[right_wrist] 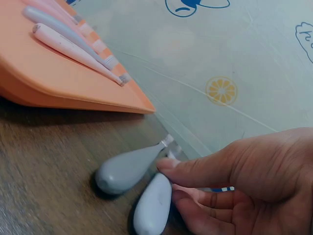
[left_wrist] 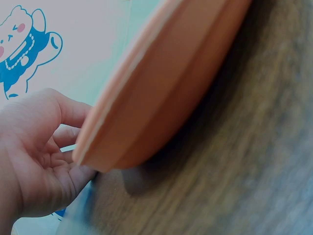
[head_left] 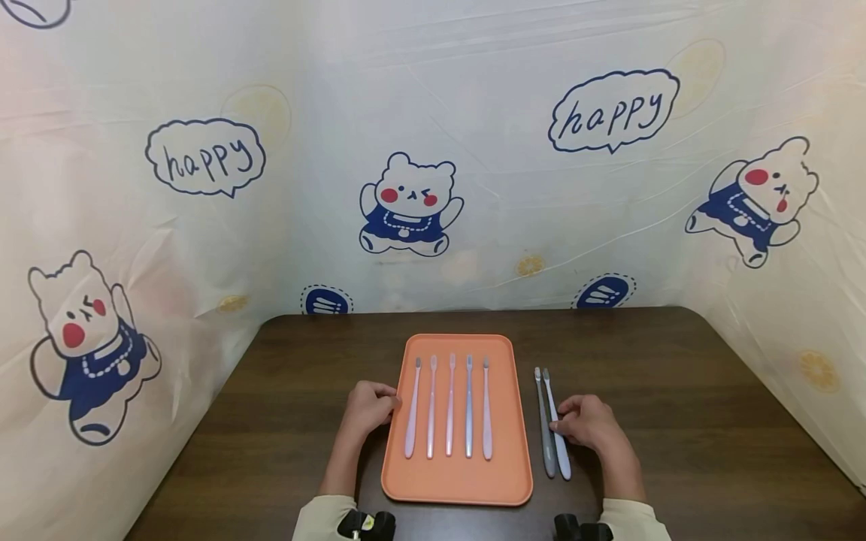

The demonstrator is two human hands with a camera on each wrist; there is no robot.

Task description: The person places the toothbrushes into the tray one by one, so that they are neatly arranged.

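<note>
An orange tray [head_left: 458,485] lies on the table with several pastel toothbrushes [head_left: 449,406] side by side in it, heads toward the far end. My left hand [head_left: 370,406] grips the tray's left rim; in the left wrist view the thumb and fingers [left_wrist: 73,110] meet its edge. Right of the tray lie a grey toothbrush [head_left: 547,439] and a pale bluish-white toothbrush [head_left: 561,451], close together. With thumb and fingers, my right hand [head_left: 588,421] pinches the pale one by its handle. In the right wrist view, the grey toothbrush [right_wrist: 124,171] lies just beside it, apart from the fingers.
The dark wooden table [head_left: 710,421] extends to both sides. A pale printed curtain [head_left: 501,188] with bears and "happy" bubbles stands behind and along the sides. Black wrist straps [head_left: 368,524] sit by the light sleeves at the near edge.
</note>
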